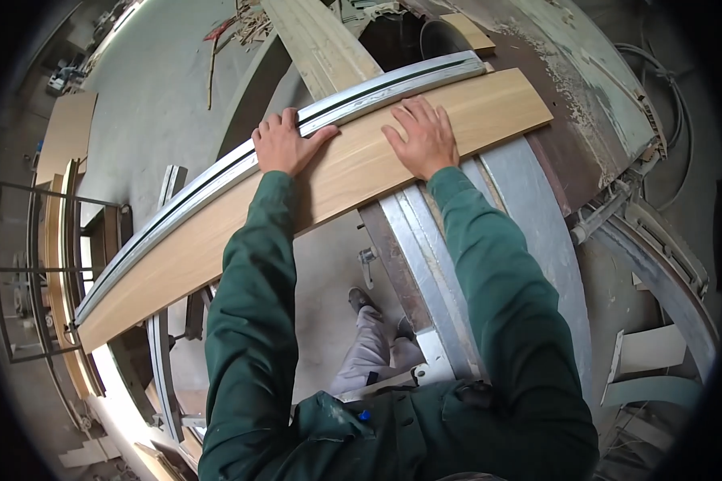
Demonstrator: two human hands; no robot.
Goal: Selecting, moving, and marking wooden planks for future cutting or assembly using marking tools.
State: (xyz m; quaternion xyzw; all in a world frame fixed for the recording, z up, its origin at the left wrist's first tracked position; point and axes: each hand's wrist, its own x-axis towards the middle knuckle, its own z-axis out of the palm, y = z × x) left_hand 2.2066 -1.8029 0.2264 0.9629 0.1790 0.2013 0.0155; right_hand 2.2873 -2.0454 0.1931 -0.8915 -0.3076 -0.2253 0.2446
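Head view looks down on a saw table (pixel 529 216), grey metal with a brown worn strip and sawdust heaped along its far right edge. Across it lies a long pale wooden board (pixel 241 232), running from lower left to upper right, its left end hanging out well past the table over the concrete floor (pixel 160 96). Touching the board's far edge is a long metal fence rail (pixel 217 172) with a dark groove along it. More boards stand stacked in a metal rack (pixel 52 264) at the left. Both green sleeves reach in from below. Both hands press flat on the board, fingers spread, clamped on nothing: the left hand (pixel 285 144) sits at the far edge with fingertips touching the rail, and the right hand (pixel 423 138) lies open on the board's face just beside it. As I judge it, the long unsupported left end could sag or swing, lifting the board off the rail and skewing it; flat palms give little hold if it slips. A dark curved guard (pixel 445 34) sits beyond the rail, and whether a blade is near the fingers I cannot tell.
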